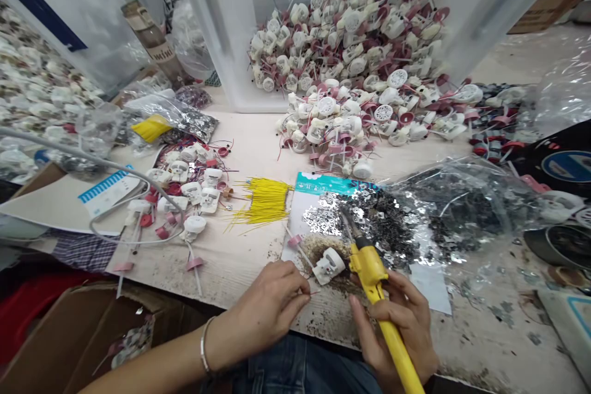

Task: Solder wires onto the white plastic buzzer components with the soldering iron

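Note:
My right hand is closed around a yellow soldering iron, its dark metal tip pointing up and away over a heap of small dark metal pieces. My left hand pinches a thin red wire at the table's front edge. Between the two hands lies a white plastic part with a stem and a pink disc on it. The soldering iron's nozzle is just right of that part, apart from it. Beyond my left hand is a bundle of yellow wires.
A translucent bin full of white and pink parts stands at the back, with more parts spilled before it. Another pile of parts and a looping grey cable are on the left. A clear bag lies right, an open cardboard box lower left.

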Demonstrator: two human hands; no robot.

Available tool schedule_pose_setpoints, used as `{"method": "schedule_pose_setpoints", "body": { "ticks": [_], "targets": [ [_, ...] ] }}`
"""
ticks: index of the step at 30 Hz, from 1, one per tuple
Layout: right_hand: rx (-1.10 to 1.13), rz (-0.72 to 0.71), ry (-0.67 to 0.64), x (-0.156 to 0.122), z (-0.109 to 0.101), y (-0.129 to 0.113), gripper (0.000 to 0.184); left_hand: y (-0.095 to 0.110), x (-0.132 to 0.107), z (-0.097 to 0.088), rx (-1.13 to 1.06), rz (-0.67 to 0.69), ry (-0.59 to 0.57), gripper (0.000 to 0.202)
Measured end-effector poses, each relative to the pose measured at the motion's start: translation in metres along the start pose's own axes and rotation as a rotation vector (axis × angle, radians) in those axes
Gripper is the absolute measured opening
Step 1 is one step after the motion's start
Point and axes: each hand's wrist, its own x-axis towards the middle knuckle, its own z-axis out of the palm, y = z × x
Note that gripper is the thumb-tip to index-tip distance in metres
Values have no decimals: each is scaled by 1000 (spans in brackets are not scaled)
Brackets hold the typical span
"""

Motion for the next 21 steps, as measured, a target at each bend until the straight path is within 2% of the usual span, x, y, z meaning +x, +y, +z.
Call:
{"method": "schedule_pose_setpoints", "body": {
  "ticks": [4,6,8,10,14,18,21],
  "targets": [
    [298,180,-100,-7,12,-13,26,0,-3,0,-220,125,134,11],
    [360,280,-71,-6,19,-20,26,1,-4,4,-248,87,192,12],
    [362,333,-14,-6,23,-23,26,2,-3,6,-277,-8,252,13],
    [410,354,-8,-5,25,-23,27,3,-2,6,-319,-67,256,15],
    [507,417,-70,-8,27,-22,27,5,2,3,-401,-73,204,19],
    [359,287,-55,-11,24,-23,28,2,5,3,-486,-194,258,21],
    [352,178,-103,-10,17,-18,25,-1,6,2,-282,-156,198,14]
  ]
}}
